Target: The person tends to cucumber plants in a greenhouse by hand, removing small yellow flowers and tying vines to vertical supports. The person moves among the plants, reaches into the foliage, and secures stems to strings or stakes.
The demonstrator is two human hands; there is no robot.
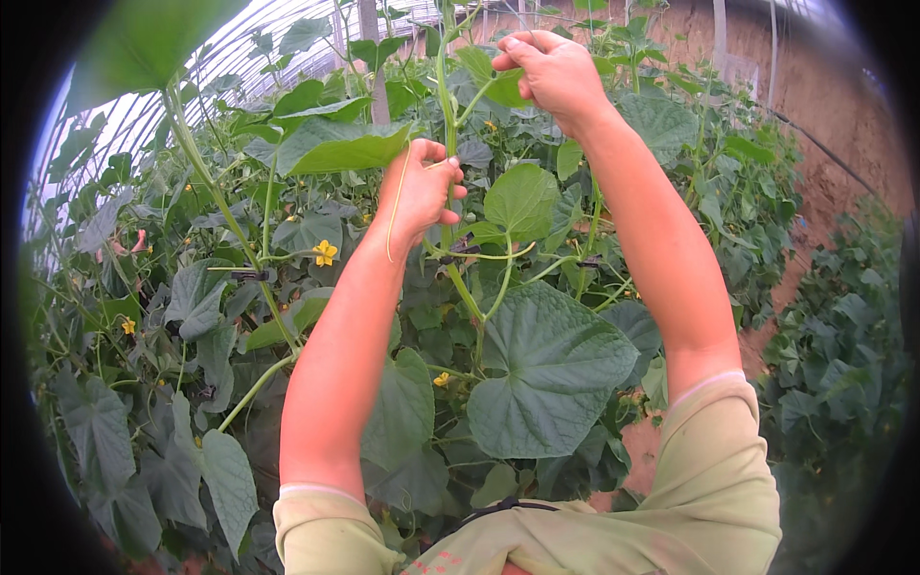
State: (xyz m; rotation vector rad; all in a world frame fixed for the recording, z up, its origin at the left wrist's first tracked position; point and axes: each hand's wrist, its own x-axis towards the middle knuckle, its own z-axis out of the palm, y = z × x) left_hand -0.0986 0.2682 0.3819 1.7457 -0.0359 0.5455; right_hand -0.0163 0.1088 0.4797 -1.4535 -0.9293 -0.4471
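A green cucumber vine stem (443, 93) stands upright before me. My left hand (424, 188) is closed around it above a dark plastic clip (461, 248). A pale, thin tendril (394, 208) hangs from that hand along the wrist. Higher and to the right, my right hand (557, 80) has its thumb and fingers pinched on a thin string (527, 23) running up out of view. Below the clip spreads a broad cucumber leaf (550, 374). A lighter young leaf (522, 201) is right of the left hand.
To the left, another vine (215, 190) carries a clip (249, 275) near a yellow flower (325, 252). A grey post (371, 65) rises behind the leaves. Along the right runs an earthen wall (834, 129) with a dark hose (826, 145). Dense foliage surrounds both arms.
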